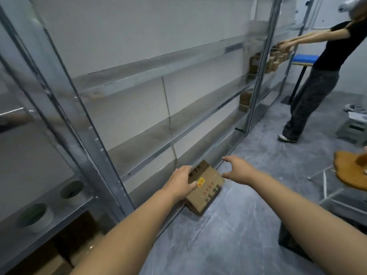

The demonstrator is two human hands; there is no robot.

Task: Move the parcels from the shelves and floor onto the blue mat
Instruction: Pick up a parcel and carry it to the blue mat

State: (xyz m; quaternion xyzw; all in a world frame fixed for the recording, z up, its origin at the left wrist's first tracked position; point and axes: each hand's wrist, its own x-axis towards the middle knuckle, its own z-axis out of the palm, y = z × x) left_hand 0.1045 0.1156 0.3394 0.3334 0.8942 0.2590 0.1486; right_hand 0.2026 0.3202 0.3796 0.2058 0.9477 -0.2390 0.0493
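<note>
Your left hand (181, 180) grips the left edge of the cardboard parcel (207, 188), fingers curled over it, low in the centre of the frame on the grey floor (228, 235) at the foot of the metal rack (111, 155), while your right hand (240, 169) hovers just beside it, fingers spread.

Soft, even indoor light, moderately bright, with no hard shadows and a dull sheen on the metal shelves (158, 62). Motion blur smears the near-left uprights and the far parcels (255, 63). Wide-angle bending shows at the edges.
</note>
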